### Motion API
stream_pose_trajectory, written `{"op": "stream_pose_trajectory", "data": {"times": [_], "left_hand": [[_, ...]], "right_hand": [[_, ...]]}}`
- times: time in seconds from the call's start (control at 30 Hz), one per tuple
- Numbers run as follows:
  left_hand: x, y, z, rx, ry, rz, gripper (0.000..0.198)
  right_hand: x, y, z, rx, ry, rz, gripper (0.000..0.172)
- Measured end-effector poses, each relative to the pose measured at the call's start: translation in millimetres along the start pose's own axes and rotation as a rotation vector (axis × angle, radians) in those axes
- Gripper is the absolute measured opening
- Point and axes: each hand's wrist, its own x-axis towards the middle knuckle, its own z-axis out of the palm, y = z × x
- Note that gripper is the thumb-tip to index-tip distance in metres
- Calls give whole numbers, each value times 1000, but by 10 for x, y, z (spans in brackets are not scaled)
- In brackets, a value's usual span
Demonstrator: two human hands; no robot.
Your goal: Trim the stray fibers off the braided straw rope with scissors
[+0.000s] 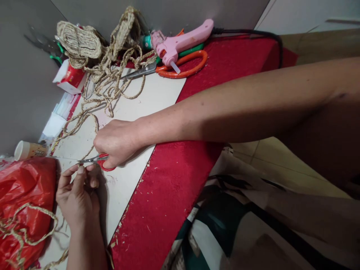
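Observation:
My right hand [116,141] is closed around the red handles of a small pair of scissors [105,165]. Their thin metal blades reach toward the fingertips of my left hand [78,198]. Thumb and index finger there pinch the end of a braided straw cord [89,152], right at the blades. I cannot tell whether the blades are touching the cord. From the pinch, the cord runs up to a loose tangle of the same braid [112,86] on the white board [123,195].
A pink glue gun [180,41] lies over large orange-handled scissors [194,69]. Coiled braid [80,41], pliers [50,47], a red-and-white box [71,77] and a paper cup [29,150] line the wall. A red plastic bag [30,187] is at lower left; red cloth [160,202] covers the table.

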Motion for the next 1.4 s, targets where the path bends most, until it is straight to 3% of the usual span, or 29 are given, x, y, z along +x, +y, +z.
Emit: {"op": "stream_pose_trajectory", "data": {"times": [0.4, 0.6, 0.77, 0.93, 1.23, 1.33, 1.4], "left_hand": [[-10, 20, -2, 4, -31, -31, 19], [27, 43, -36, -31, -16, -103, 11], [65, 104, -53, -74, -73, -172, 2], [52, 140, -58, -102, -153, -201, 3], [-7, 186, -1, -114, -126, -242, 10], [5, 177, -8, -128, -145, -245, 4], [13, 166, -17, -129, -160, -234, 13]], "right_hand": [[17, -27, -25, -17, -15, 8, 21], [-9, 18, -102, -39, 61, -17, 30], [-13, 48, -40, -104, 47, -84, 34], [-1, 73, 29, -168, 75, -125, 30], [-9, 73, -69, -62, -12, -43, 39], [-10, 79, -69, -86, 8, -73, 39], [-7, 83, -52, -134, 33, -103, 40]]}}
